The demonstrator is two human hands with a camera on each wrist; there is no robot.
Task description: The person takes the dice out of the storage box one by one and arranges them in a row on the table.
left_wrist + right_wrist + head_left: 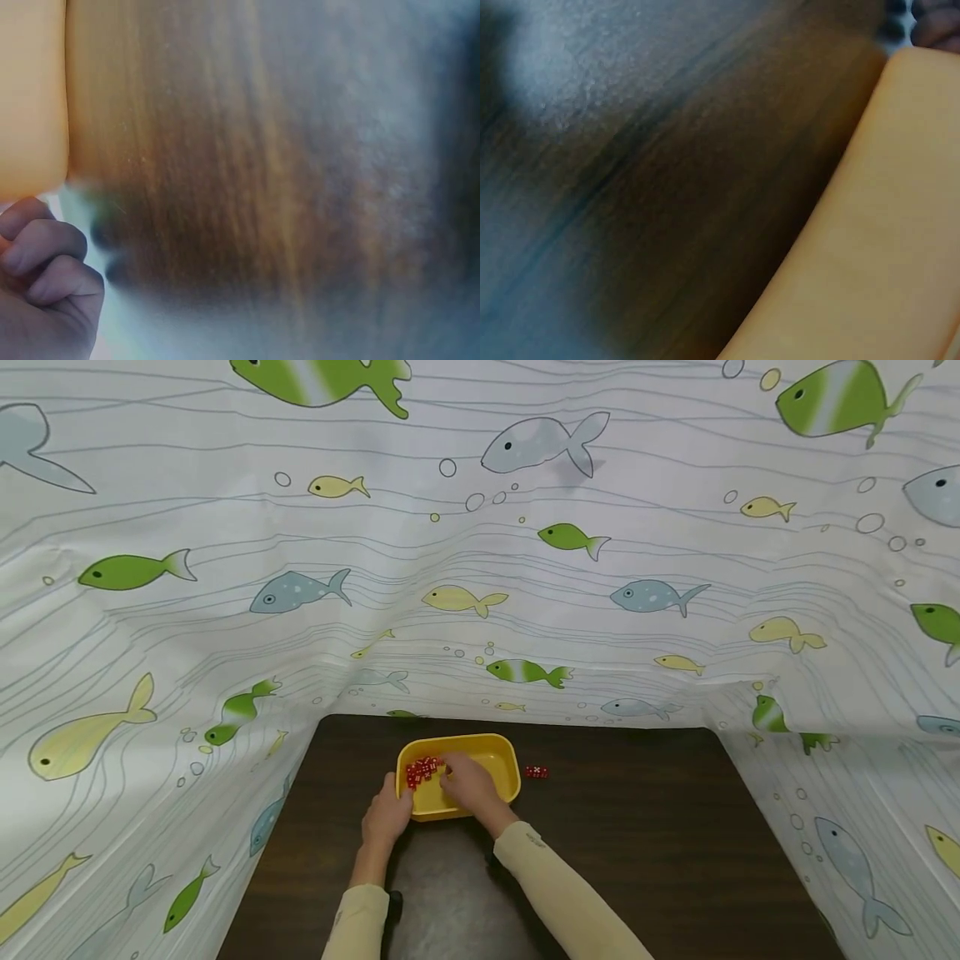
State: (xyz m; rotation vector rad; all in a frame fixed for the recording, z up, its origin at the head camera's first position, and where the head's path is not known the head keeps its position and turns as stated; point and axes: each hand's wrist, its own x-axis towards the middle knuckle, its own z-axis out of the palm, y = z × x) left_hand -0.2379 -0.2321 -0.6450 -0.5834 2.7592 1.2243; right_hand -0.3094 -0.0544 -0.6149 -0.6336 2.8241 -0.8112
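A yellow tray (495,750) with raised walls sits near the far edge of the dark table. Red dice (422,770) with white pips are clustered in its left end. My left hand (387,814) grips the tray's left side; the left wrist view shows its curled fingers (56,259) against the wall. Inside the tray, my right hand (471,783) reaches over from the right, with its fingertips beside the cluster. Whether a die is between those fingertips cannot be made out. In the right wrist view the tray wall (855,225) fills the right side.
A short row of red dice (537,772) lies on the table (637,843) just right of the tray. A white fish-patterned cloth (525,635) rises behind the table and along both sides.
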